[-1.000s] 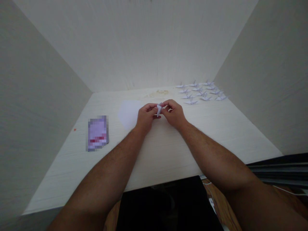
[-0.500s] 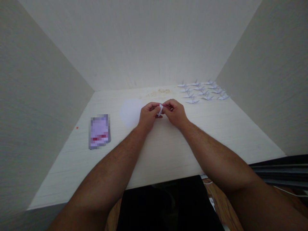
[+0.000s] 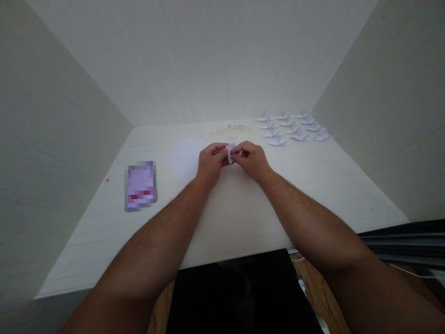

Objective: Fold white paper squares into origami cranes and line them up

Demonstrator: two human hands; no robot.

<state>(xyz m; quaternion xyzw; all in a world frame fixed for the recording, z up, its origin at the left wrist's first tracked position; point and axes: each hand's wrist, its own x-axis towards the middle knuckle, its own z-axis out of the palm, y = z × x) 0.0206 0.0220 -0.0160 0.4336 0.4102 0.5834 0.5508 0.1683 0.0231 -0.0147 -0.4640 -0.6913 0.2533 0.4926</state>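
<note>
Above the middle of the table, a small folded piece of white paper (image 3: pixel 230 151) is pinched between my two hands. My left hand (image 3: pixel 211 160) grips its left side with thumb and fingers. From the right, my right hand (image 3: pixel 253 159) pinches it, fingers curled. Part of the paper is hidden behind the fingertips, so its full shape does not show. Just left of my left hand, white paper sheets (image 3: pixel 186 157) lie flat on the table.
Several folded white paper cranes (image 3: pixel 292 130) stand in rows at the back right. A blurred purple flat object (image 3: pixel 141 186) lies on the left of the pale table (image 3: pixel 239 222), near a small orange spot (image 3: pixel 107 180). Walls (image 3: pixel 222 65) enclose the back and both sides.
The folded paper has turned and spread a little wider between my fingers. My hands have shifted slightly, and the whole view has moved a little.
</note>
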